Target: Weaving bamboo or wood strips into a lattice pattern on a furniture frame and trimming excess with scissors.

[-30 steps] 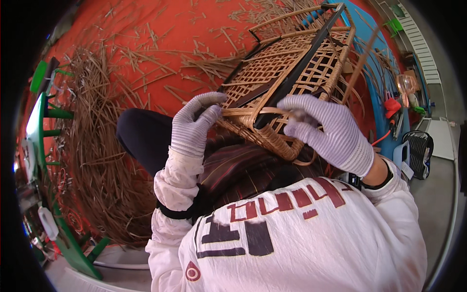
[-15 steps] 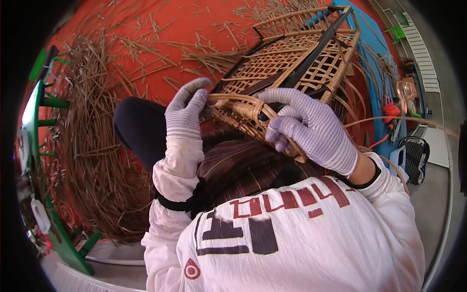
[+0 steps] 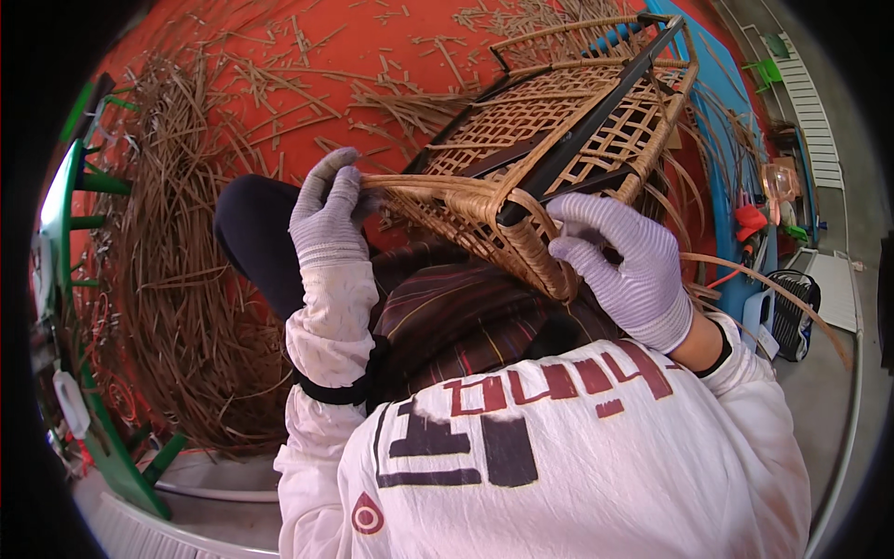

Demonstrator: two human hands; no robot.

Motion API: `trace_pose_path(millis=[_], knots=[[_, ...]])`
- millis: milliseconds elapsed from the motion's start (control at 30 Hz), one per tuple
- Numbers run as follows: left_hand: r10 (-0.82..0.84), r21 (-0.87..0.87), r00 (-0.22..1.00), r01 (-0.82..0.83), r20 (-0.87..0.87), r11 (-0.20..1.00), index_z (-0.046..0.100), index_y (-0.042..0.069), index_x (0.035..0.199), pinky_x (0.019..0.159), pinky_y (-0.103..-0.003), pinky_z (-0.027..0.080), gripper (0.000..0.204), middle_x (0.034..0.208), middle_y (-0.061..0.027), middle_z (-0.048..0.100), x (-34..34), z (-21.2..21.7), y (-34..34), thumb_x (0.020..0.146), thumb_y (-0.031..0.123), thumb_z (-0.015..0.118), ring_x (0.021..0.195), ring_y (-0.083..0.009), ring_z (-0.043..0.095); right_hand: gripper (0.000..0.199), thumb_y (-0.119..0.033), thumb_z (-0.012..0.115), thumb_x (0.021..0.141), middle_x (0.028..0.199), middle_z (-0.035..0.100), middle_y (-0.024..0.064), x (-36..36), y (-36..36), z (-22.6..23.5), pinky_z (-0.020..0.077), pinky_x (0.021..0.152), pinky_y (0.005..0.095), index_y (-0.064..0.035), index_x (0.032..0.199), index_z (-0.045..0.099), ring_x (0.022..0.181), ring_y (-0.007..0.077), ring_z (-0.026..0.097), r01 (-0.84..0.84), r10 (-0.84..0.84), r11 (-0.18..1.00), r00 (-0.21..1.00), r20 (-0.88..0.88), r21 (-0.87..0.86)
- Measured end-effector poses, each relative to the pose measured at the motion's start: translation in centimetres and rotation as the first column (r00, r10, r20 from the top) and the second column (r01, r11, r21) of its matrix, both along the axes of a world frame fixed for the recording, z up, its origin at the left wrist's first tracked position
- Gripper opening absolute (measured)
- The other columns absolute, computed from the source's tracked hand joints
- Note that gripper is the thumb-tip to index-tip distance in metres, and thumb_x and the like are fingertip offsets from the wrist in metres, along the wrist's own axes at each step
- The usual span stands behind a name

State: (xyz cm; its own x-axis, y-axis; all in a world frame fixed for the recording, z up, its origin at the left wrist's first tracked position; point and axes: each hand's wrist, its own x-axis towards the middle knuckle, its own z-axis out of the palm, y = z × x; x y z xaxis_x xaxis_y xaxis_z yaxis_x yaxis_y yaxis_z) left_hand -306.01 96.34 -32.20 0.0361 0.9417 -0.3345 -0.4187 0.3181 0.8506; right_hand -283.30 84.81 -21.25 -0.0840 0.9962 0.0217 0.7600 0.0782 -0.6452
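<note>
Across my lap leans a piece of rattan furniture [image 3: 540, 116], with open lattice weaving over a black frame. Its near corner has a tightly wrapped leg or post [image 3: 535, 252]. My left hand [image 3: 328, 210], in a pale striped glove, pinches thin rattan strips [image 3: 410, 183] at the left end of the near edge. My right hand [image 3: 629, 265], gloved alike, is curled beside the wrapped corner. Its index finger and thumb tips sit apart near the black bar end. A long rattan strand [image 3: 764, 279] trails rightward from behind it; the grip on the strand is partly hidden.
A large heap of brown strips [image 3: 186, 279] covers the left of the red floor [image 3: 279, 56]. Cut pieces lie scattered farther off. A green frame [image 3: 102, 410] stands at far left. A black ribbed case [image 3: 794, 312] and red tool [image 3: 748, 221] are at right.
My left hand has moved left and slightly down, showing more of the strips. My right hand has shifted right and down off the wrapped corner, and the trailing strand has swung lower.
</note>
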Motion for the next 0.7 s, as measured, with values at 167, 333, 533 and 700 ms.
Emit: trace_pose_path(millis=[167,333,533,700], knots=[[0.073,-0.017,0.996,-0.072,0.042,0.997,0.06,0.004,0.108,0.058,-0.021,0.051,0.02,0.084,-0.0026,0.06,-0.3,0.5,-0.3,0.088,0.007,0.06,0.068,-0.0106,0.059,0.05,-0.029,0.075,0.075,0.089,0.065,0.0156,-0.9,0.2,-2.0,0.0524,0.071,0.0331,-0.0012,0.111,0.053,0.081,0.0276,0.066,0.0,0.007,0.995,0.998,-0.069,0.097],[0.04,0.017,0.999,-0.04,0.037,0.999,0.061,0.004,0.108,0.057,-0.02,0.051,0.02,0.085,-0.0027,0.061,-0.1,0.0,-0.6,0.088,0.007,0.06,0.069,-0.0105,0.06,0.048,-0.028,0.075,0.075,0.083,0.064,0.0153,-1.6,0.5,-3.1,0.0523,0.061,0.0349,-0.0002,0.107,0.051,0.07,0.0287,0.066,-0.03,-0.014,0.964,0.987,0.163,0.266],[0.056,0.002,0.998,-0.056,-0.016,0.998,0.061,0.004,0.107,0.056,-0.02,0.051,0.019,0.084,-0.0022,0.062,0.4,0.0,-1.1,0.088,0.007,0.06,0.069,-0.0102,0.061,0.041,-0.024,0.071,0.078,0.08,0.064,0.0137,-1.7,0.6,-3.0,0.0518,0.057,0.0353,-0.0003,0.107,0.052,0.067,0.0281,0.065,-0.142,0.037,0.927,0.956,0.292,0.346],[0.076,-0.032,0.997,-0.075,0.023,0.997,0.061,0.005,0.107,0.056,-0.02,0.051,0.019,0.082,-0.0019,0.063,-0.3,-0.4,-1.2,0.088,0.007,0.06,0.068,-0.0098,0.06,0.045,-0.018,0.071,0.077,0.086,0.064,0.0143,-2.7,0.8,-3.1,0.0522,0.058,0.0356,0.0,0.113,0.05,0.067,0.028,0.065,-0.068,0.013,0.927,0.989,0.148,0.37]])
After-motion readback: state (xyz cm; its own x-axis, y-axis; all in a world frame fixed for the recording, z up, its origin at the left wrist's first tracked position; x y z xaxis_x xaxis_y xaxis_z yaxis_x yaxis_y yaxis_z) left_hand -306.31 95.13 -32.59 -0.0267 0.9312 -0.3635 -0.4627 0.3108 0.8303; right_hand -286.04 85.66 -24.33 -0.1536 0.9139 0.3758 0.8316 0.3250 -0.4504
